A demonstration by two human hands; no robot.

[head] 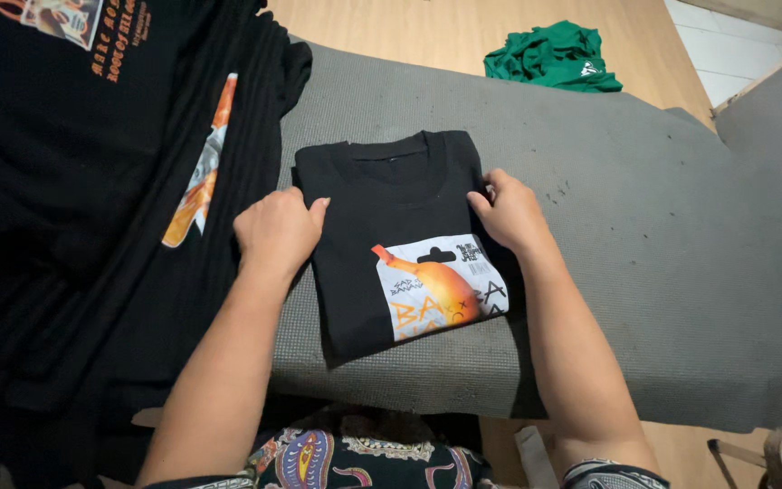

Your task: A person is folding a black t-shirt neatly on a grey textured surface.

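The folded shirt (382, 231) is black, with a white print panel bearing an orange fruit shape and orange lettering (partly cut off by the fold). The mat (644, 272) beneath is plain grey, speckled with dark marks. At nine o'clock, the stack of shirts (92, 226) is black with orange-and-white prints. At one o'clock, a crumpled shirt (554, 56) is green on the tan wooden floor (382, 27).
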